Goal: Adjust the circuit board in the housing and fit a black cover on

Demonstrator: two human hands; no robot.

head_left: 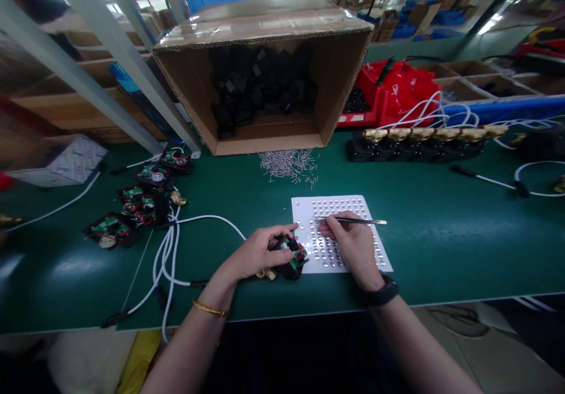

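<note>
My left hand grips a small black module with a green circuit board and red wires, resting it on the green table near the front edge. A brass fitting pokes out under that hand. My right hand pinches thin metal tweezers whose shaft points right. It hovers over a white sheet covered with rows of small shiny round pieces. Both hands nearly touch over the sheet's left edge. A watch sits on my right wrist and a gold bangle on my left.
A cardboard box lies on its side at the back with black parts inside. Small metal pins are scattered before it. Several circuit modules and white cables lie left. A row of brass-topped black units stands right, red bins behind.
</note>
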